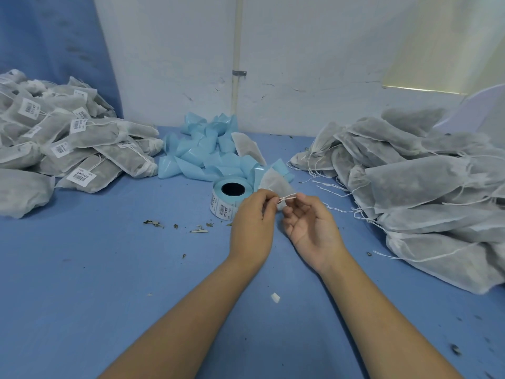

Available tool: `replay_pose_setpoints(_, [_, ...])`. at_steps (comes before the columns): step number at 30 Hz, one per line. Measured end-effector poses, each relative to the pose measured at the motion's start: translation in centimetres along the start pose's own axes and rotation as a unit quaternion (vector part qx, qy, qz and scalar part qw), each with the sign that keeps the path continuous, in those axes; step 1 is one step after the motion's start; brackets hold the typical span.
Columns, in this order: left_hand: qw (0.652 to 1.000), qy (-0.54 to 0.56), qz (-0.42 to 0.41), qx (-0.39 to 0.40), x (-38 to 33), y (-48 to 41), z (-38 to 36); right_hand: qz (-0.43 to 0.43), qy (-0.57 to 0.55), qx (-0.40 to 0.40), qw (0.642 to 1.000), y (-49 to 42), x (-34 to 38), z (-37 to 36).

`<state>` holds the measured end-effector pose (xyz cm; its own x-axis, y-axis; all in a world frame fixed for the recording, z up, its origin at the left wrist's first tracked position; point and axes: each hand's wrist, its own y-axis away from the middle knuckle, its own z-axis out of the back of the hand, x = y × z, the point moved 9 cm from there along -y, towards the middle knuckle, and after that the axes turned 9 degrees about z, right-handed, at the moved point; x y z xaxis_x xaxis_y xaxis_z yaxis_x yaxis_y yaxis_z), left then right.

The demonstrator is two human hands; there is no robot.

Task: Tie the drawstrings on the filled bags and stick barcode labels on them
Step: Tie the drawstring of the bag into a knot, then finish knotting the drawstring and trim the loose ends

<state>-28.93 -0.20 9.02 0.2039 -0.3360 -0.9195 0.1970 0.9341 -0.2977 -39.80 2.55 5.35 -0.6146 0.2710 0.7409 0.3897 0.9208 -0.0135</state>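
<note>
Both of my hands are raised close together over the blue cloth-covered table (109, 283), nearly touching at the fingertips. My left hand (252, 228) has its fingers curled and pinches one end of the thin white drawstring (287, 197). My right hand (311, 228), palm turned up, pinches the other end, so the string runs taut between them with a small crossing near my left fingers. The small filled white mesh bag (274, 181) hangs from that string just beyond my fingertips.

Just past my left hand, partly hidden by it, lies the pale blue roll of barcode labels (228, 198), its dark core facing up. Beyond it is a loose heap of light blue backing strips (207, 149). Well off to the left of my hands lies a pile of grey-white bags with barcode labels on them (82, 143). To the right is a pile of grey-white bags with loose strings (423, 187). Bits of dried leaf (153, 222) lie scattered to the left of my left hand, and a white scrap (275, 297) lies between my forearms.
</note>
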Motion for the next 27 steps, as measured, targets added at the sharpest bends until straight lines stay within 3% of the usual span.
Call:
replay_pose_setpoints(18, [0.999, -0.031, 0.013, -0.017, 0.3, 0.0, -0.1, 0.017, -0.081, -0.034, 0.996, -0.1, 0.5, 0.8])
replay_pose_setpoints(22, [0.990, -0.134, -0.040, -0.029, -0.8, 0.4, -0.2, 0.017, -0.097, -0.011, 0.995, -0.1, 0.5, 0.4])
replay_pose_setpoints(27, [0.957, -0.223, -0.181, -0.047, -3.7, 1.9, -0.4, 0.023, -0.125, 0.004, 0.992, 0.0, 0.8, 0.1])
